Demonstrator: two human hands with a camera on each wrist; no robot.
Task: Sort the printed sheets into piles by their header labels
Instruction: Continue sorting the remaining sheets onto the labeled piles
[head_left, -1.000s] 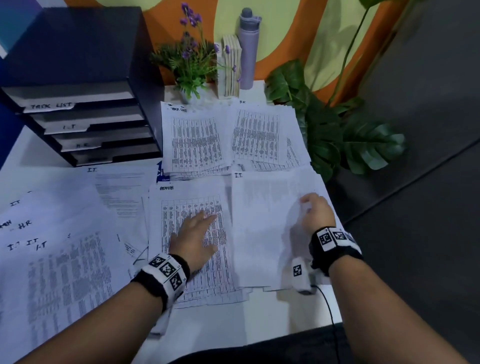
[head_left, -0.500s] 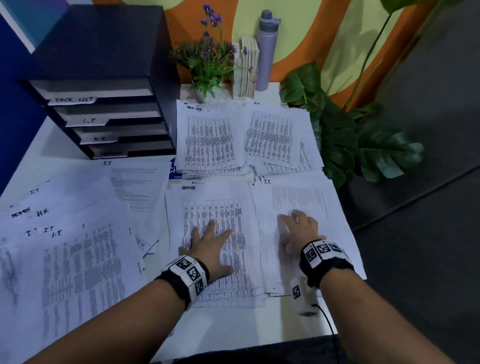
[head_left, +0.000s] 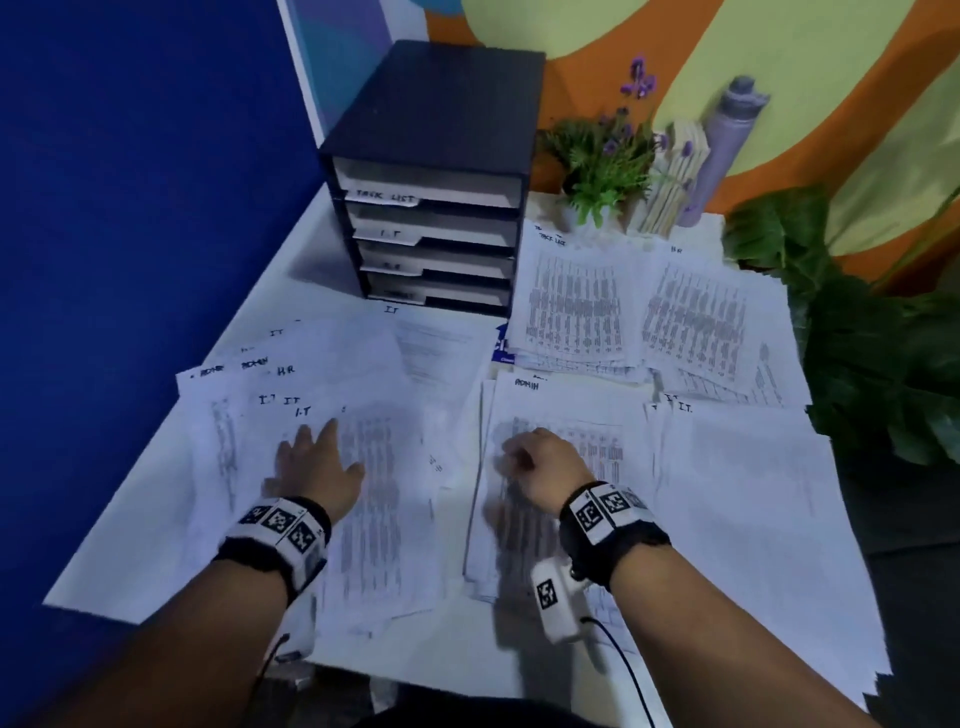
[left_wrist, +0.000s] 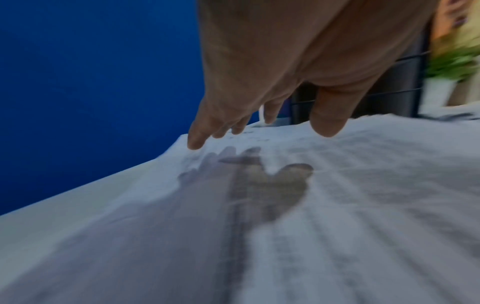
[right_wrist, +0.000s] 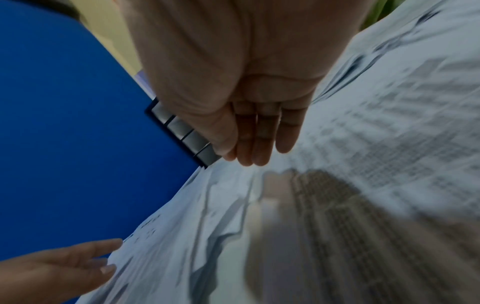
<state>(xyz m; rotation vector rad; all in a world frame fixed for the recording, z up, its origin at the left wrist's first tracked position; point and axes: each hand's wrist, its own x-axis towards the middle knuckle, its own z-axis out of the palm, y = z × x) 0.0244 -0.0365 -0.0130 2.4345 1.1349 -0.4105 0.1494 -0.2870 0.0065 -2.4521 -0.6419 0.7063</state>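
Printed sheets cover the white table. A loose spread of unsorted sheets (head_left: 322, 415) with I.T, HR and ADMIN headers lies at the left. My left hand (head_left: 317, 457) hovers just above it, fingers straight and spread (left_wrist: 197, 139), holding nothing. The ADMIN pile (head_left: 561, 415) lies in the middle, and my right hand (head_left: 535, 462) is over its left part, fingers together and slack (right_wrist: 257, 156), holding nothing. An I.T. pile (head_left: 743, 467) lies at the right. A TASK LIST pile (head_left: 571, 301) and an HR pile (head_left: 696, 312) lie behind.
A black drawer unit (head_left: 436, 208) with labelled trays stands at the back. Beside it are a small potted plant (head_left: 602, 166), a stack of cards (head_left: 670, 182) and a grey bottle (head_left: 727, 150). A large leafy plant (head_left: 872, 353) crowds the table's right edge. A blue wall (head_left: 130, 260) is at the left.
My left hand left the ADMIN pile and moved left over the unsorted spread. My right hand moved from the I.T. pile to the ADMIN pile. The head view swung left.
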